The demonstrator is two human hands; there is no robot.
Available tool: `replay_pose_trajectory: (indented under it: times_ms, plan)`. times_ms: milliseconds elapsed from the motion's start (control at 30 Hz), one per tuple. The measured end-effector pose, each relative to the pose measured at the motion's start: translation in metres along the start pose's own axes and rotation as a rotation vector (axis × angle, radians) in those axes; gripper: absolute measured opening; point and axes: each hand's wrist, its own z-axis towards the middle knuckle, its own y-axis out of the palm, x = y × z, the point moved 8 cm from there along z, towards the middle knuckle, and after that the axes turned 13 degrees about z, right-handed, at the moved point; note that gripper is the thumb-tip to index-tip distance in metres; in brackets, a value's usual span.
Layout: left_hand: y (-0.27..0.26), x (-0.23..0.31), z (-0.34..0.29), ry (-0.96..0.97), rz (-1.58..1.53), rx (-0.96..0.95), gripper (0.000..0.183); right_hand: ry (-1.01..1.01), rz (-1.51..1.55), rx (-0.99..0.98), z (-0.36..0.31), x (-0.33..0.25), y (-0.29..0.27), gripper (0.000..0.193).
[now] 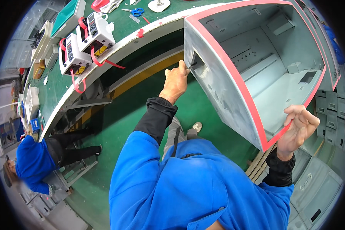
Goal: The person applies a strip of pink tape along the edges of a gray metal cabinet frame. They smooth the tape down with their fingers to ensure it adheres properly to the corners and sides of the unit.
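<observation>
A grey metal cabinet shell (222, 96) is tilted in front of me, its open side facing up. Red tape (244, 76) runs along the rim of that opening. My left hand (175, 81) is closed at the shell's left wall, pinching a thin dark tool (192, 65) whose kind I cannot make out. The tool's tip is at a rectangular cutout (198, 64) in that wall. At the near right corner my right hand (298, 128) grips the taped rim with bent fingers. Part of its grip is hidden behind the edge.
A green workbench (122, 25) with a white edge curves across the far left. On it stand two white tape dispensers (74, 53) with red tape hanging out, and blue scissors (136, 11). Another person in blue (36, 161) works at left. Grey metal panels (318, 188) lie at right.
</observation>
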Motion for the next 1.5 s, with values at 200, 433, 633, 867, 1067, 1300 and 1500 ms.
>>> replay_pose_trajectory:
  times_ms: [200,433,633,867,1067,1300,1500]
  plan:
    - [0.015,-0.016,0.015,-0.11,-0.085,-0.265,0.024,0.02,-0.024,0.024,0.0,0.002,-0.002,0.037]
    - [0.006,-0.001,-0.004,0.019,-0.17,-0.073,0.014,0.027,-0.037,0.048,-0.002,0.003,-0.005,0.037]
    - [-0.02,0.009,0.001,0.161,0.098,0.099,0.014,0.023,-0.029,0.042,-0.001,0.002,-0.003,0.037]
    - [-0.016,0.007,0.003,0.131,0.02,0.083,0.015,0.026,-0.041,0.045,-0.002,0.002,-0.004,0.038]
    - [-0.002,-0.002,0.002,0.067,-0.054,0.068,0.015,0.029,-0.04,0.053,-0.003,0.003,-0.006,0.039]
    - [-0.004,0.001,0.001,0.036,0.011,0.005,0.011,0.038,-0.034,0.055,-0.002,0.002,-0.006,0.035]
    - [0.0,-0.004,0.003,0.021,-0.06,-0.038,0.011,0.021,0.009,0.054,-0.004,0.002,-0.004,0.034]
